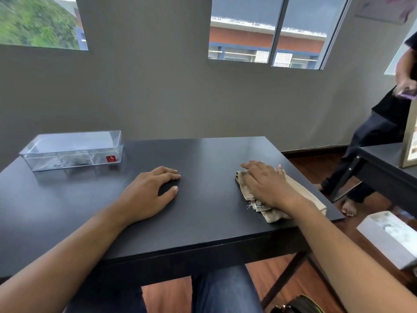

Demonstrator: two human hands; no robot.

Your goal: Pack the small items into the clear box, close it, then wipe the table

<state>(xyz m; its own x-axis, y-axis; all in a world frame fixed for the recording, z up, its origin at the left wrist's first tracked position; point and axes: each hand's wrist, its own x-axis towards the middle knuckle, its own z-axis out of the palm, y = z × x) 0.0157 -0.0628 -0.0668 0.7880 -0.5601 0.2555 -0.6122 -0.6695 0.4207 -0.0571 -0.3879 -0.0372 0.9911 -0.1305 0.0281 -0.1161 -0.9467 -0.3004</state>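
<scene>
The clear box with a red label stands closed at the far left of the black table; dark small items show dimly inside it. My left hand rests on the table's middle, fingers loosely curled and holding nothing. My right hand lies flat on a beige folded cloth near the table's right edge, pressing it onto the surface. A small tag sticks out of the cloth's near side.
A person in dark clothes stands at the right holding a phone, barefoot on the wooden floor. A second dark table is at the right. A white box lies on the floor at the lower right.
</scene>
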